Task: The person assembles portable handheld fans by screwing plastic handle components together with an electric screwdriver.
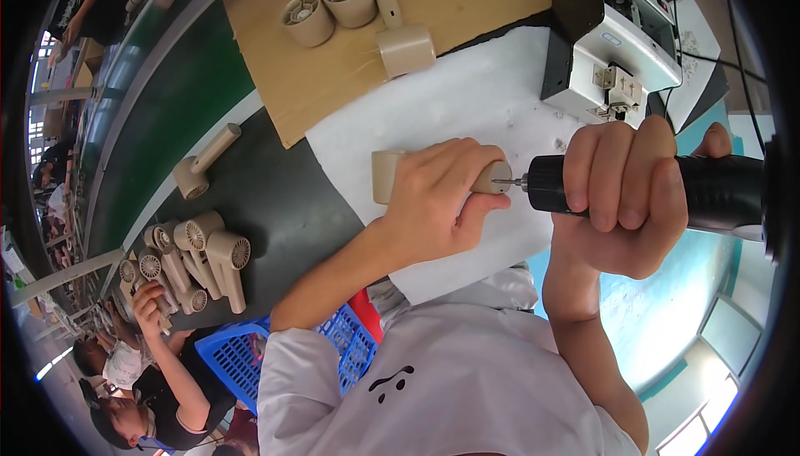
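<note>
My left hand (442, 194) is closed around a beige handheld fan (385, 178) above the white foam sheet (467, 94). The fan's round head shows at the wrist side of the hand, and its handle end points right, toward the tool. My right hand (625, 189) grips a black electric screwdriver (546, 183) held sideways. Its metal bit reaches the handle's end face; whether it sits in a screw is too small to tell.
Several beige fans (346, 0) lie on brown cardboard (287, 98) at the back. A silver machine (621, 48) with cables stands back right. More fans (196, 252) lie at left, near a co-worker's hand (150, 306). A blue basket (233, 356) sits beside me. A green conveyor belt (187, 81) runs along the left.
</note>
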A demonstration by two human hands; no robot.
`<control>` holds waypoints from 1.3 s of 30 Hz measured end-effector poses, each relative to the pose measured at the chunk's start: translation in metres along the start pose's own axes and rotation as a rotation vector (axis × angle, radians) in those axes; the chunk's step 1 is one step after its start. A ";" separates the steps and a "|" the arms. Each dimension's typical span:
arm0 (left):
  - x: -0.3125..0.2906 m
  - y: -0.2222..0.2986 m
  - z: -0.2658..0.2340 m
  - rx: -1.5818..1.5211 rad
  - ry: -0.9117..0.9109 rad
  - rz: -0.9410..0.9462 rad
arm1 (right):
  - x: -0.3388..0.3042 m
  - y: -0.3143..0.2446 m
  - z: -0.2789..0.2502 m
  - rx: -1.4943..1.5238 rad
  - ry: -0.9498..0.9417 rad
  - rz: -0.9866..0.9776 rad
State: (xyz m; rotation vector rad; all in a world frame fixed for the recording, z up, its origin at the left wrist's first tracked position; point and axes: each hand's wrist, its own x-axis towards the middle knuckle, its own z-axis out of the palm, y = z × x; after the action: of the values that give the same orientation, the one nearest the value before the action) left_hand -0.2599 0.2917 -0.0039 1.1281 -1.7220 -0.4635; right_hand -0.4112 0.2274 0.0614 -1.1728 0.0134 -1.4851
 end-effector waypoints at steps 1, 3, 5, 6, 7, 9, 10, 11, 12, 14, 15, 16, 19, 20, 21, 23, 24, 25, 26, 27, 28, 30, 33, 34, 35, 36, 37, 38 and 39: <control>0.001 0.002 -0.001 -0.002 0.001 0.002 | 0.000 0.000 0.001 -0.003 -0.001 -0.001; 0.002 0.002 -0.004 -0.039 -0.036 -0.043 | 0.001 0.002 0.000 -0.048 -0.059 -0.048; 0.001 0.002 -0.012 -0.028 -0.024 -0.070 | 0.009 0.000 -0.010 -0.182 0.046 -0.086; 0.003 -0.001 -0.014 -0.017 -0.018 -0.091 | 0.017 -0.003 -0.020 -0.316 0.154 -0.133; 0.005 -0.003 -0.017 -0.035 -0.020 -0.077 | 0.025 -0.006 -0.030 -0.448 0.264 -0.183; 0.003 -0.008 -0.023 0.004 0.028 -0.122 | 0.040 -0.016 -0.054 -0.599 0.407 -0.239; 0.005 -0.008 -0.025 0.012 0.028 -0.129 | 0.043 -0.020 -0.067 -0.654 0.411 -0.234; 0.005 -0.008 -0.026 0.006 0.026 -0.128 | 0.043 -0.020 -0.073 -0.702 0.417 -0.223; 0.005 -0.009 -0.027 -0.007 0.036 -0.151 | 0.042 -0.017 -0.077 -0.707 0.419 -0.222; 0.005 -0.009 -0.025 -0.022 0.039 -0.174 | 0.040 -0.013 -0.079 -0.727 0.398 -0.217; 0.005 -0.009 -0.025 -0.016 0.042 -0.163 | 0.040 -0.012 -0.080 -0.729 0.404 -0.218; 0.004 -0.010 -0.025 -0.009 0.044 -0.152 | 0.039 -0.012 -0.082 -0.746 0.406 -0.226; 0.004 -0.013 -0.024 0.038 -0.019 -0.074 | 0.041 -0.008 -0.099 -0.849 0.396 -0.222; 0.004 -0.013 -0.023 0.039 -0.022 -0.076 | 0.041 -0.007 -0.100 -0.943 0.383 -0.204; 0.004 -0.013 -0.023 0.042 -0.026 -0.079 | 0.041 -0.006 -0.099 -0.943 0.386 -0.203; 0.003 -0.012 -0.021 0.046 -0.032 -0.083 | 0.040 -0.004 -0.092 -0.872 0.407 -0.151; 0.002 -0.011 -0.021 0.039 -0.032 -0.105 | 0.039 -0.004 -0.092 -0.875 0.425 -0.139; 0.002 -0.009 -0.020 0.033 -0.032 -0.127 | 0.037 -0.005 -0.091 -0.873 0.426 -0.137; 0.002 -0.009 -0.020 0.040 -0.030 -0.127 | 0.034 -0.003 -0.088 -0.811 0.468 -0.097; 0.003 -0.010 -0.018 0.036 -0.011 -0.081 | 0.031 -0.002 -0.084 -0.747 0.508 -0.055; 0.003 -0.010 -0.016 0.034 0.007 -0.036 | 0.026 -0.002 -0.078 -0.738 0.507 -0.055; 0.001 -0.009 -0.012 0.009 0.020 -0.026 | 0.009 -0.002 -0.058 -0.337 0.648 0.089; -0.001 -0.009 -0.004 -0.032 0.036 0.013 | -0.006 -0.010 -0.028 -0.070 0.376 -0.016; -0.003 -0.010 -0.005 -0.032 0.037 0.019 | -0.008 -0.012 -0.018 -0.063 0.380 -0.012; -0.003 -0.009 -0.004 -0.032 0.043 0.031 | -0.006 -0.014 -0.010 -0.060 0.372 -0.011; -0.002 -0.008 -0.004 -0.028 0.045 0.032 | -0.004 -0.015 -0.005 -0.058 0.363 -0.009; -0.001 -0.007 -0.005 -0.034 0.061 0.044 | -0.003 -0.014 -0.002 -0.054 0.359 -0.011; -0.002 -0.007 -0.004 -0.040 0.077 0.054 | -0.004 -0.011 -0.001 -0.026 0.357 -0.008; -0.002 -0.007 -0.004 -0.037 0.081 0.055 | -0.004 -0.009 0.000 0.001 0.353 -0.005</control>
State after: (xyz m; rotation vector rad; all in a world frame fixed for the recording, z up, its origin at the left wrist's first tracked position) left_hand -0.2527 0.2904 -0.0079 1.0567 -1.6633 -0.4091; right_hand -0.4189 0.2331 0.0640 -0.8973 0.2506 -1.6796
